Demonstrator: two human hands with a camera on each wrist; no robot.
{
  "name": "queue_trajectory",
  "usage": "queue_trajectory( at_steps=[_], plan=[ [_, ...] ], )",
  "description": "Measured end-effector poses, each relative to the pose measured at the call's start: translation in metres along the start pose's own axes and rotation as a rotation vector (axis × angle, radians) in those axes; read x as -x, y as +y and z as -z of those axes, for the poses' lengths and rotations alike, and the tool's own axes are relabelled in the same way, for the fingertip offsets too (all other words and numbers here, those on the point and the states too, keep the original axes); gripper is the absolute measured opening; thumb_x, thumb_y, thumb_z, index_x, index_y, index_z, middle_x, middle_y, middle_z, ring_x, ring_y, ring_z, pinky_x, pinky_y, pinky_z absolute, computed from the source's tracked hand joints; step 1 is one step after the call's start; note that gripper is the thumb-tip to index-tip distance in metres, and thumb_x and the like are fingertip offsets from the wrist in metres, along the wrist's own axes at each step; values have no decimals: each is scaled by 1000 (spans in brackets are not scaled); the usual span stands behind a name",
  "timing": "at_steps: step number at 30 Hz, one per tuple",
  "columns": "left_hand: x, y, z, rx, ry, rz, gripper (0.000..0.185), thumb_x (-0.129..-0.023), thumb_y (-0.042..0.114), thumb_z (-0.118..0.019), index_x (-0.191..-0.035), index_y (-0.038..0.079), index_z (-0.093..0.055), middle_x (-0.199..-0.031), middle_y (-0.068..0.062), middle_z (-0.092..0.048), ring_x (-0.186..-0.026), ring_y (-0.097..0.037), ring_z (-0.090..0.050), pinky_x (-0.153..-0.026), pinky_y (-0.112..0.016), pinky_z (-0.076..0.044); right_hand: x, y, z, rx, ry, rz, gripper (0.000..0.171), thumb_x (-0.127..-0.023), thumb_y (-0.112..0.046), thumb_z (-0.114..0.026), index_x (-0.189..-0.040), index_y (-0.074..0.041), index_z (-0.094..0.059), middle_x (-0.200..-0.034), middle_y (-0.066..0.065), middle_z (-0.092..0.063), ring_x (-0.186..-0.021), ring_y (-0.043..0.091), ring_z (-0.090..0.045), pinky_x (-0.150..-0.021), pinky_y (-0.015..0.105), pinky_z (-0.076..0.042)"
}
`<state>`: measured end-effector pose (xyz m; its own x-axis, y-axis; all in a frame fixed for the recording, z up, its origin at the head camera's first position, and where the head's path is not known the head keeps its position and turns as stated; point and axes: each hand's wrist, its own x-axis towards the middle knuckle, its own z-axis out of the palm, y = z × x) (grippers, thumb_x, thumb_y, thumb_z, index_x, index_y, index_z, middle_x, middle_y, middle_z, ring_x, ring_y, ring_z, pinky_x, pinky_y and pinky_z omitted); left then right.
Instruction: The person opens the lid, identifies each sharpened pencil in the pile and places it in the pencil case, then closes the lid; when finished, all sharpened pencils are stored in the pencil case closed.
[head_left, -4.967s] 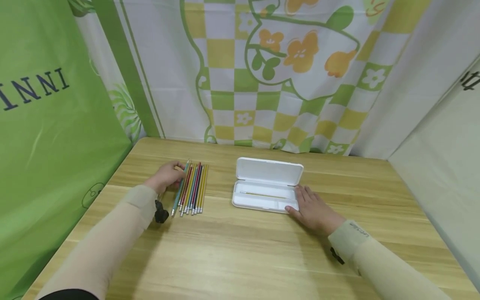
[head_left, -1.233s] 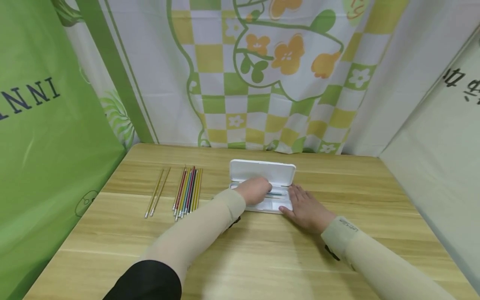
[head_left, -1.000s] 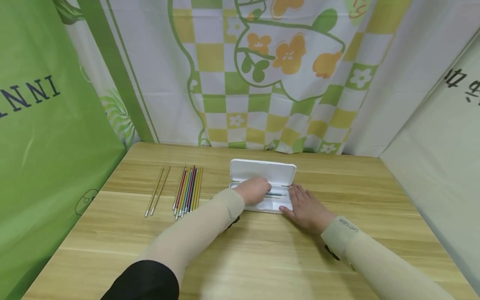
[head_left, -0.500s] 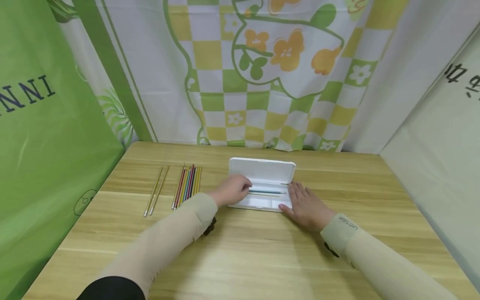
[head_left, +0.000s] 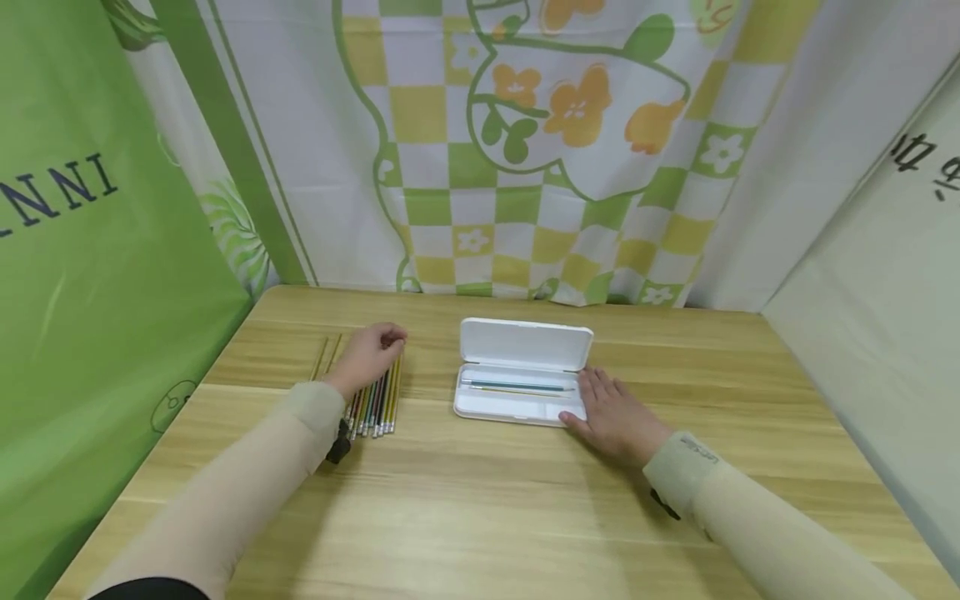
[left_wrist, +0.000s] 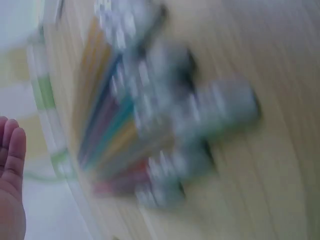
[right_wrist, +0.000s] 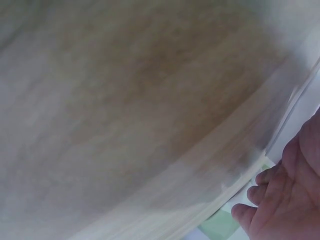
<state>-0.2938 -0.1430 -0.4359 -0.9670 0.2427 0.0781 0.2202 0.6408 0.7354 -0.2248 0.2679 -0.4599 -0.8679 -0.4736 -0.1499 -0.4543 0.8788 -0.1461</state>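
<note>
we see a wooden table, a green sheet on one side, and a flower curtain behind.

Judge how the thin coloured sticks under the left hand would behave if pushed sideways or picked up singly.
The coloured sticks look thin, straight and round, so a sideways push would probably roll and scatter them across the smooth wooden table. They seem light and fairly stiff. Packed side by side, isolating one under the left hand may be fiddly.

White pencil case; multicoloured pencils; light wood-grain desk; green-yellow checked floral curtain; plain green banner.
</note>
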Motion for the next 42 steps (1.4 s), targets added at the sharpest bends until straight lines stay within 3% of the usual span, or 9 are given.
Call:
queue_trajectory(
  at_steps=[4, 7, 11, 14, 17, 25, 31, 39, 42],
  plan=[
    [1, -23, 19, 13, 43, 58, 33, -106, 10, -52, -129, -12, -60, -124, -28, -64, -114, -41, -61, -98, -52, -52, -1, 3, -3, 23, -8, -6, 90, -109, -58, -29, -153, 20, -19, -161, 39, -16, -149, 54, -16, -121, 64, -17],
    [4, -39, 28, 26, 43, 101, 33, -105, 9, -51, -126, -13, -61, -119, -28, -65, -106, -38, -62, -92, -48, -54, -1, 0, -1, 26, -12, -12, 88, -110, -55, -32, -154, 20, -18, -162, 38, -16, -150, 53, -16, -121, 63, -18],
    [4, -55, 31, 94, 8, 174, 33, -104, 9, -52, -126, -14, -61, -116, -27, -66, -97, -29, -65, -83, -37, -56, 0, -2, 1, 9, -15, -14, 85, -110, -51, -37, -154, 20, -19, -161, 38, -16, -149, 54, -17, -120, 65, -17],
    [3, -61, 30, 169, -32, 199, 34, -103, 8, -54, -128, -15, -59, -120, -29, -65, -99, -30, -67, -87, -36, -58, -1, 3, -5, 15, -7, -14, 86, -110, -53, -34, -154, 19, -17, -162, 37, -15, -150, 53, -16, -120, 64, -17],
    [2, -61, 30, 173, -80, 200, 34, -103, 8, -56, -129, -14, -59, -122, -28, -65, -100, -29, -68, -89, -37, -58, -3, 8, -11, 29, 11, -6, 90, -109, -58, -29, -155, 18, -16, -163, 36, -15, -150, 52, -16, -121, 64, -17],
    [-1, -53, 26, 33, -88, 269, 29, -103, 7, -52, -124, -11, -60, -115, -24, -65, -88, -23, -64, -75, -32, -56, -1, 4, -7, 11, 27, 10, 93, -108, -60, -26, -153, 20, -18, -160, 40, -17, -148, 56, -18, -119, 66, -19],
    [-1, -47, 24, -56, -60, 276, 23, -100, 4, -53, -116, -8, -62, -111, -23, -65, -93, -29, -63, -79, -37, -56, 1, -2, -2, -1, 33, 7, 86, -110, -52, -35, -152, 21, -20, -159, 41, -19, -147, 56, -20, -118, 67, -20],
    [-5, -44, 28, -239, -85, 261, 3, -89, -2, -59, -91, -3, -61, -85, -14, -62, -76, -26, -57, -64, -35, -52, 0, -3, -1, 9, 25, -18, 82, -110, -46, -40, -153, 20, -19, -160, 39, -19, -148, 55, -19, -119, 66, -18],
    [-11, -45, 25, -354, -119, 228, 11, -84, -6, -57, -76, 2, -57, -73, -9, -58, -65, -22, -53, -58, -33, -49, -1, -3, -1, 17, 21, -20, 82, -110, -46, -40, -153, 20, -19, -160, 39, -19, -148, 55, -20, -119, 66, -18]
  ],
)
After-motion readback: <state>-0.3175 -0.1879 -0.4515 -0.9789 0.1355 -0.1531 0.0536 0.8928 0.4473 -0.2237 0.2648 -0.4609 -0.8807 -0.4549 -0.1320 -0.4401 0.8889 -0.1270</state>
